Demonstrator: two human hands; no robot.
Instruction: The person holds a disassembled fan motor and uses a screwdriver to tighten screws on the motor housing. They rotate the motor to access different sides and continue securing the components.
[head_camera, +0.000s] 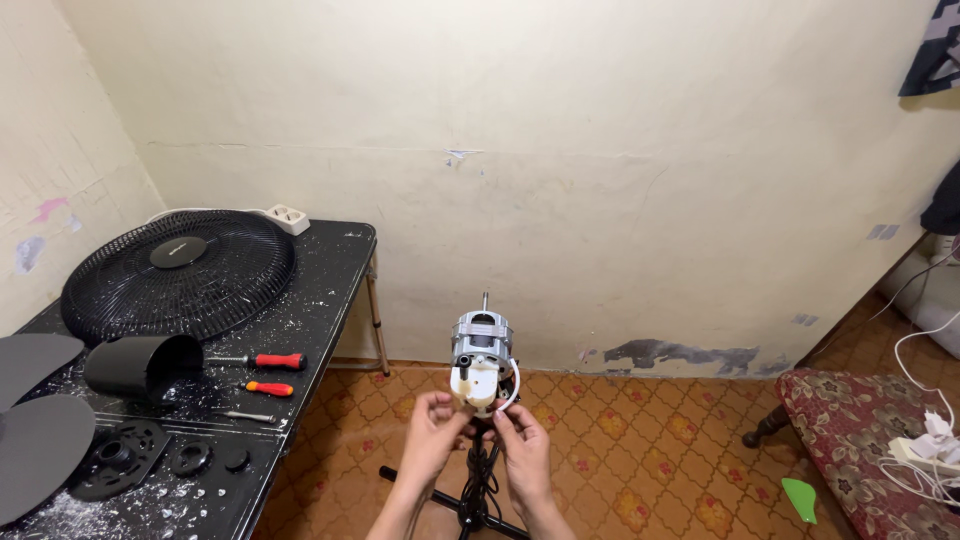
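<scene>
A bare fan motor (482, 340) with a metal shaft on top sits on a black stand (472, 495) in front of me. Below the motor is a cream plastic housing (474, 386) with a white wire looping at its right. My left hand (432, 432) grips the housing's lower left side. My right hand (520, 447) pinches the white wire and the housing's lower right side. A black cable runs down the stand between my wrists.
A black paint-speckled table (310, 300) stands at left with a black fan grille (178, 272), a black motor cover (143, 365), two red-handled screwdrivers (270, 373), grey fan blades (38, 440), black round parts and a white power strip (287, 218). A patterned seat (850, 430) is at right.
</scene>
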